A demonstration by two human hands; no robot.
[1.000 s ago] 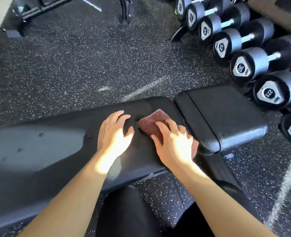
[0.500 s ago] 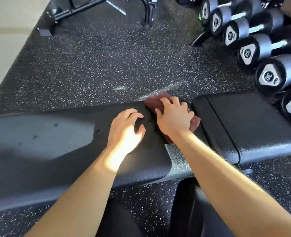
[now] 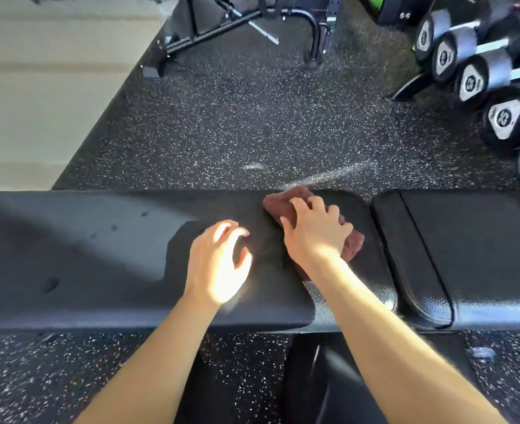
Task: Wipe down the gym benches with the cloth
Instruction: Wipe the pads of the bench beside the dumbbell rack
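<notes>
Cloth (image 3: pixel 289 203), maroon and bunched, lies on the long bench pad (image 3: pixel 99 255) near its far edge, pinned under the right hand (image 3: pixel 315 232), whose fingers press flat to drag it. Left hand (image 3: pixel 219 264) rests beside it empty, fingers loosely curled, likely bracing. Seat pad (image 3: pixel 472 255) adjoins; dumbbells (image 3: pixel 503 117) stand beyond.

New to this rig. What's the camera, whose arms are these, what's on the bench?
There is no robot here: a person wears one wide-angle camera on the head, looking down at their own bare arms. The right hand presses a reddish-brown folded cloth flat onto the long black padded bench. The left hand rests on the pad beside it, holding nothing. A shorter black seat pad adjoins on the right. Black dumbbells with grey ends sit on a rack beyond, over speckled rubber floor.
</notes>
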